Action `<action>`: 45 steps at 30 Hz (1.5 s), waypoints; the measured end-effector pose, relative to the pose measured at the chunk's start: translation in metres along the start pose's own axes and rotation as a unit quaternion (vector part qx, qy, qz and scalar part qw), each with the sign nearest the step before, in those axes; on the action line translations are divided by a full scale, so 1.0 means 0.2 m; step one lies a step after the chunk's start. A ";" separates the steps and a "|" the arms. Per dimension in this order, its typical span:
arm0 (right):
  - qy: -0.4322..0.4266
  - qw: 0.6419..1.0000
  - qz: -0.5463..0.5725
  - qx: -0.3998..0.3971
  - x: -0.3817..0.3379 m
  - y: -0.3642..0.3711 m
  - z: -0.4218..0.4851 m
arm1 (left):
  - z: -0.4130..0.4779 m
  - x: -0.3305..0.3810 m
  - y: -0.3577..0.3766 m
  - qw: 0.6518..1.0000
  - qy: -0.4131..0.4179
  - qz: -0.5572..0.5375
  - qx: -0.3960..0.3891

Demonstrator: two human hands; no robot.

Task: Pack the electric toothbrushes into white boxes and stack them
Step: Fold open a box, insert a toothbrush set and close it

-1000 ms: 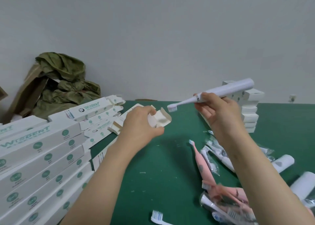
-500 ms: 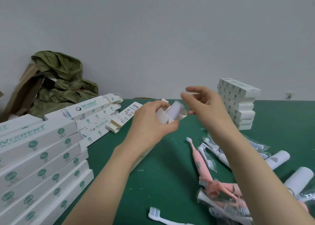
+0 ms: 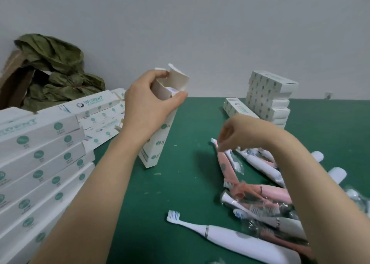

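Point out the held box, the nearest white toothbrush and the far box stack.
held box [image 3: 158,143]: head view, side panel.
nearest white toothbrush [image 3: 240,241]: head view, handle.
far box stack [image 3: 266,92]: head view, dotted side.

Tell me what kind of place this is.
Probably a packing workstation: stacked white boxes on the green table, a heap of loose electric toothbrushes, and the left hand holding an open box.

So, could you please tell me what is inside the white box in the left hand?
Through the open top of the white box, held by the left hand, only a pale rounded end shows, apparently an electric toothbrush. The box walls cover the rest.
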State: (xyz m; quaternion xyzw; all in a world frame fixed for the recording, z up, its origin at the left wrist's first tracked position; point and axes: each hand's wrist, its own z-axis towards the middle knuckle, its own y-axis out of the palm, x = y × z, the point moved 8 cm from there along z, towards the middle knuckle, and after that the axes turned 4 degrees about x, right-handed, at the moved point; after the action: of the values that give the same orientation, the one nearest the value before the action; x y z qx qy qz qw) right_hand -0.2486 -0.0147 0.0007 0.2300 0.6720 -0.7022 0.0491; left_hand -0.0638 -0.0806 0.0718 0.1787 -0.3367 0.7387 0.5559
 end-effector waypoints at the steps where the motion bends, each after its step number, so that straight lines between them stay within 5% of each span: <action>1: 0.006 0.995 -0.071 -0.071 0.03 0.05 -0.03 | 0.00 0.00 0.00 1.000 -0.002 0.001 -0.003; 3: 0.013 0.976 -0.143 -0.163 0.06 0.14 -0.10 | 0.00 0.00 0.02 1.000 -0.004 0.002 -0.013; 6: 0.015 0.964 -0.175 -0.200 0.07 0.27 -0.14 | -0.01 0.00 0.04 1.000 -0.005 0.001 -0.025; 12: -0.006 0.994 -0.110 -0.012 0.05 0.32 -0.02 | -0.02 0.01 0.05 1.000 -0.005 -0.004 -0.027; 17: -0.040 0.999 -0.031 0.018 -0.04 0.20 -0.06 | -0.01 0.00 0.04 1.000 -0.004 -0.004 -0.025; 20: -0.122 0.983 -0.063 -0.120 -0.20 0.32 -0.26 | 0.00 -0.02 0.04 1.000 -0.007 -0.001 -0.023; 23: -0.242 0.928 -0.087 -0.271 -0.36 0.50 -0.52 | 0.01 -0.02 0.04 1.000 -0.005 0.000 -0.025; 26: -0.242 0.913 -0.111 -0.310 -0.31 0.56 -0.57 | 0.02 -0.01 0.02 1.000 -0.004 -0.003 -0.021; 45: -0.214 0.972 -0.094 0.022 -0.17 0.34 -0.50 | -0.05 0.10 -0.04 0.999 -0.010 -0.042 -0.031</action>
State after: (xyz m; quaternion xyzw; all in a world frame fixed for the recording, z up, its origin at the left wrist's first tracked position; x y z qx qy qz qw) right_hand -0.1675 0.0674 -0.0483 0.0112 0.6492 -0.7509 0.1205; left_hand -0.0613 -0.0580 0.0811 0.1826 -0.3567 0.7023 0.5884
